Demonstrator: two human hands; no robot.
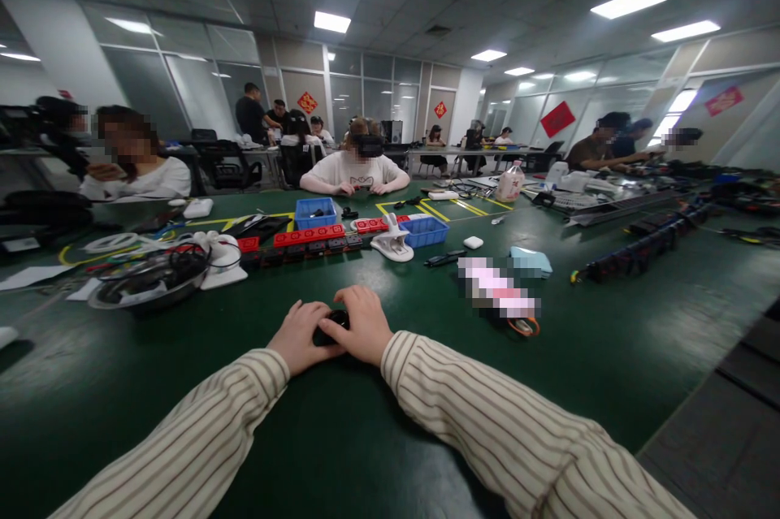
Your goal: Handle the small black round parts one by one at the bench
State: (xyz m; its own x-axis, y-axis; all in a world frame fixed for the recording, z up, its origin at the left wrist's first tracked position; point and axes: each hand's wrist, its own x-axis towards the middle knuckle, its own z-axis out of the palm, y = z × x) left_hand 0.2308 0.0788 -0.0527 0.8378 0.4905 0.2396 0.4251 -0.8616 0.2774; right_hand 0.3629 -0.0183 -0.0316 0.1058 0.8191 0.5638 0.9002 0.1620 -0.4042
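Note:
Both of my hands are curled around a small, dark, glossy object (332, 327) at the near middle of the green table. My left hand (301, 336) wraps its left side, with the thumb along the near edge. From the right, my right hand (364, 326) closes over it, the thumb lying across its top. Fingers cover most of the object, so its exact kind does not show. It appears to rest on or just above the tabletop.
Ahead lie a row of red and black blocks (309, 235), blue bins (315, 213) and a white stand (393, 241). A metal bowl (146, 283) with cables stands left. To the right are a light-blue pouch (530, 261) and a blurred pink item (496, 287). A person (359, 166) sits opposite.

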